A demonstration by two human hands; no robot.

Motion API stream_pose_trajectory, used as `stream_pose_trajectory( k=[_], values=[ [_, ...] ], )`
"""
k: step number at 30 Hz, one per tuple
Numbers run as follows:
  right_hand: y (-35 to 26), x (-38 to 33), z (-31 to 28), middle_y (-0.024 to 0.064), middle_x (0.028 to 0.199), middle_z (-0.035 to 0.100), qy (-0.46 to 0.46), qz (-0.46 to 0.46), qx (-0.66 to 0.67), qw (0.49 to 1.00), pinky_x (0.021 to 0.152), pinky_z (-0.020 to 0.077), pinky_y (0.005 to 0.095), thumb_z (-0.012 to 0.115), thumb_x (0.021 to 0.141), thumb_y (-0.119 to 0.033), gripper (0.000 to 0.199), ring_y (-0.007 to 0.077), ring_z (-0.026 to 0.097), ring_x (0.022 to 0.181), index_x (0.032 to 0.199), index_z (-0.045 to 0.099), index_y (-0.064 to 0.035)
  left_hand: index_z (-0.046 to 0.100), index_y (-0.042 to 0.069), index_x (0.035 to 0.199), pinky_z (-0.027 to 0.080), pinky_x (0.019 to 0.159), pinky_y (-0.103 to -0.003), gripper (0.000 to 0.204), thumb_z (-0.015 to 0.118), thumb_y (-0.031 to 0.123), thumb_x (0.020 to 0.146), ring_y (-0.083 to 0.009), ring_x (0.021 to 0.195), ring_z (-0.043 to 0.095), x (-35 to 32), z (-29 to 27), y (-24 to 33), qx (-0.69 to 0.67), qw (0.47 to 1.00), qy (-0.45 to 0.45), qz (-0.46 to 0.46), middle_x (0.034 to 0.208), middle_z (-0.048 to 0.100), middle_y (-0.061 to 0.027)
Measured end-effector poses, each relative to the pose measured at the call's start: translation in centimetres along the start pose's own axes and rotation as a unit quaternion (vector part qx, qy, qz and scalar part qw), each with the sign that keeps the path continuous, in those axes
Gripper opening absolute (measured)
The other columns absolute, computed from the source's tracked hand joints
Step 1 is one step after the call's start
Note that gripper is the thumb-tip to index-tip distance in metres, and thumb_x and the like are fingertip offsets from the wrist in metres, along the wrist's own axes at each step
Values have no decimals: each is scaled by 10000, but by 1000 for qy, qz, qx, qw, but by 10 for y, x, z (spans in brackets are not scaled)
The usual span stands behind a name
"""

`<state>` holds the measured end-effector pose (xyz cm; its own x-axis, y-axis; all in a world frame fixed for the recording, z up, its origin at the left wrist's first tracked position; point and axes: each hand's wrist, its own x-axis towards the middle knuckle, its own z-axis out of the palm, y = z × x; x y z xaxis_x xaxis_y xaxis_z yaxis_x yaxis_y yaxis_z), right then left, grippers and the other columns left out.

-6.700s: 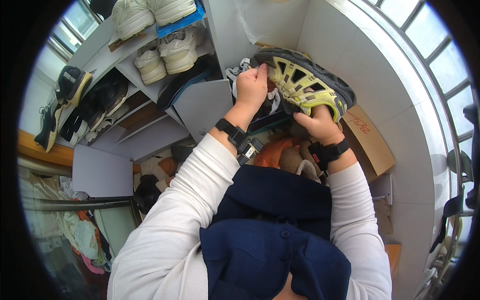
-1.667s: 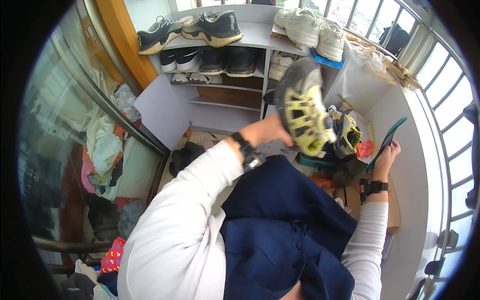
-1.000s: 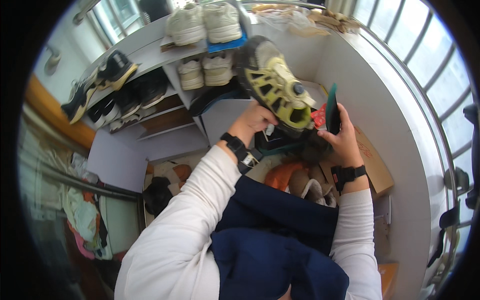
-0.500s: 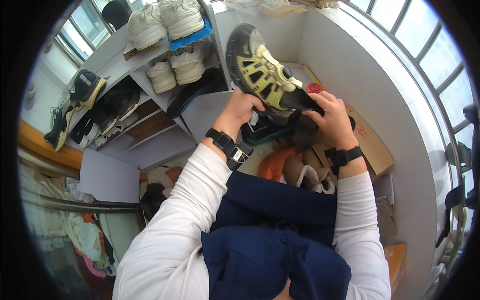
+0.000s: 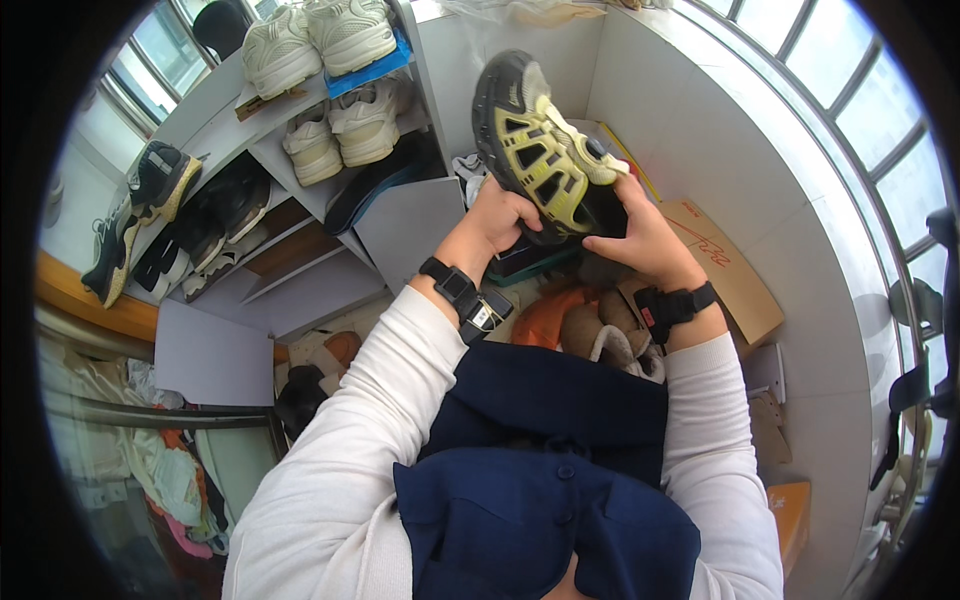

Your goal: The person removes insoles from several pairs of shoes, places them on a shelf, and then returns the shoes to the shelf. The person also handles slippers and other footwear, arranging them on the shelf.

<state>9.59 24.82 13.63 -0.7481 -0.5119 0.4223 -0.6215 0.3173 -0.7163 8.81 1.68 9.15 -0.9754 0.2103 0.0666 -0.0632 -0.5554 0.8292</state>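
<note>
A yellow-and-black sports shoe (image 5: 545,150) with cut-out sides is held up in front of me, toe up and to the left. My left hand (image 5: 500,218) is closed round its lower left side, thumb on the edge of the sole. At the heel end, my right hand (image 5: 645,230) grips the shoe, fingers on the far side of the opening and thumb on the near side. Black material (image 5: 603,208) shows in the opening between finger and thumb. How deep the right fingertips reach inside is hidden.
At the left, a shoe rack (image 5: 300,225) holds several pairs, with white trainers (image 5: 350,35) on top and an open door panel (image 5: 410,225). Brown lined boots (image 5: 590,330) and an orange bag (image 5: 545,320) lie below my hands. Cardboard (image 5: 725,265) leans against the right wall.
My right hand has moved left and closer in to the shoe's heel. The black piece that stuck out of the opening now shows less. The shoe has shifted slightly right in view.
</note>
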Motion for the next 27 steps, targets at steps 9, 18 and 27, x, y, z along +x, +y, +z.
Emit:
stream_pose_trajectory(
  k=[9, 18, 27],
  values=[
    [10, -2, 3, 184, 1136, 633, 29, 76, 54, 995, 955, 467, 360, 805, 753, -175, 718, 291, 612, 1085, 1358, 457, -5, 652, -49, 1033, 525, 565, -337, 525, 527, -225, 555, -317, 861, 672, 1, -11, 12, 9, 999, 38, -3, 1002, 688, -172],
    [-2, -2, 3, 157, 1215, 606, -8, 0, -8, 1000, 953, 463, 328, 741, 808, -116, 331, 284, 603, 1094, 1105, 688, 21, 657, -42, 1058, 522, 551, -330, 552, 515, -224, 556, -307, 882, 672, -4, -9, 18, 40, 999, 6, -34, 997, 688, -151],
    [6, 10, 46, 178, 1015, 693, 117, 58, 79, 988, 873, 483, 314, 630, 820, -26, 247, 246, 643, 972, 1046, 684, 57, 666, -14, 1072, 519, 611, -325, 575, 517, -220, 556, -285, 884, 659, -3, -2, -5, 8, 996, -30, -85, 1013, 685, -135]
  ],
)
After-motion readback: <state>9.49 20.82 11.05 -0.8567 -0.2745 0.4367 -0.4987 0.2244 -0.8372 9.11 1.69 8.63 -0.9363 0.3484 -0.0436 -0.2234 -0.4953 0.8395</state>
